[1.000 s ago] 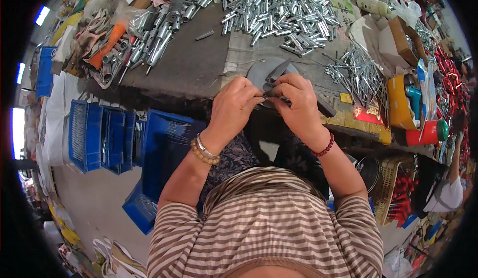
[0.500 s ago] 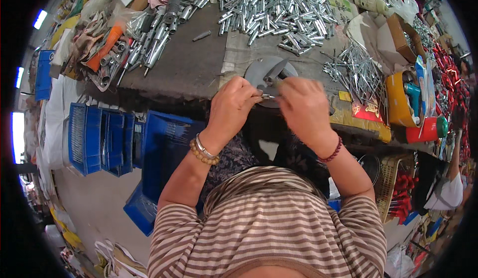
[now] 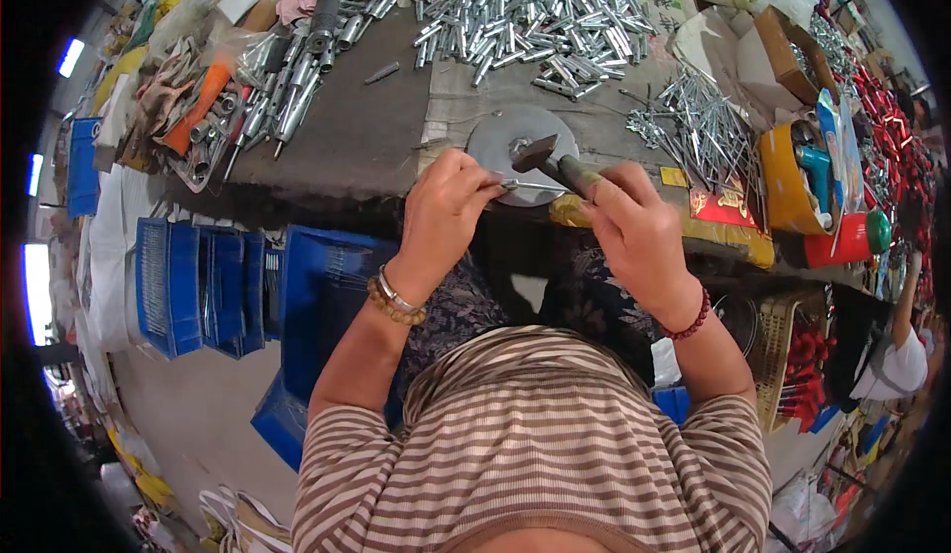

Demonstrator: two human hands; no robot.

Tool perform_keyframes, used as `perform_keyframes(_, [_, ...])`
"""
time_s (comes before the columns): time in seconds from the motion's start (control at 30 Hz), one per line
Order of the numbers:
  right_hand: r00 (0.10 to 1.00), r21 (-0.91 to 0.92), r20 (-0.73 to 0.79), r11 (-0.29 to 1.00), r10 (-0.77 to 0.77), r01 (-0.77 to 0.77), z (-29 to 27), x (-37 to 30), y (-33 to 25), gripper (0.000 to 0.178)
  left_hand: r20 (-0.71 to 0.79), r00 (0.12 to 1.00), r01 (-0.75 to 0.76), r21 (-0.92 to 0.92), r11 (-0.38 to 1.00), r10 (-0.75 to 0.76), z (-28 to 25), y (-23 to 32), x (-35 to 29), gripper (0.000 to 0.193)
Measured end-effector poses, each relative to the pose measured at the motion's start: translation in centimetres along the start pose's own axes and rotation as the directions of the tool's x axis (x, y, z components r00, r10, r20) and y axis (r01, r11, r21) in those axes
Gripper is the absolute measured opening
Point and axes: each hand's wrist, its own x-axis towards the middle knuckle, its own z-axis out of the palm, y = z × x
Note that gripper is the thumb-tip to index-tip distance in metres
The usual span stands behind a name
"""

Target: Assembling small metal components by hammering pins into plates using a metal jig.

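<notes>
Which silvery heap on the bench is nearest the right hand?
The thin rods, up and right of the right hand; the thicker pieces and the long parts at left lie farther.

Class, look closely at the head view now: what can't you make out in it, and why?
All in the head view:
- Left end of the thin metal rod: hidden by the fingers of the left hand.
- Rear end of the hammer: covered by the right hand.
- Far side of the metal tube pile: cut off by the top edge.
</notes>
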Motion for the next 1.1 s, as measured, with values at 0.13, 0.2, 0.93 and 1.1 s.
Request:
perform_keyframes(0.13, [0.989,-0.151,0.147,0.988,-0.014,0.036,-0.1,-0.3,-0.3,0.037,0.002,1.000,-0.005,-0.007,1.000,0.005,0.0,0.2,0.2,0.012])
perform_keyframes(0.2, [0.990,-0.192,0.138,0.980,-0.020,0.047,-0.5,-0.1,-0.4,0.037,0.008,1.000,0.023,-0.009,1.000,-0.023,0.0,0.2,0.1,0.012])
perform_keyframes(0.93, [0.974,-0.313,-0.019,0.927,-0.224,0.207,1.1,3.1,2.0,0.029,0.060,0.996,0.065,-0.083,0.994,-0.060,-0.4,-0.4,0.2,0.015])
perform_keyframes(1.1, [0.988,-0.245,0.136,0.964,-0.071,0.103,2.8,0.0,0.1,0.022,0.051,0.995,0.093,-0.088,0.992,-0.089,-0.3,-0.3,-0.2,0.020])
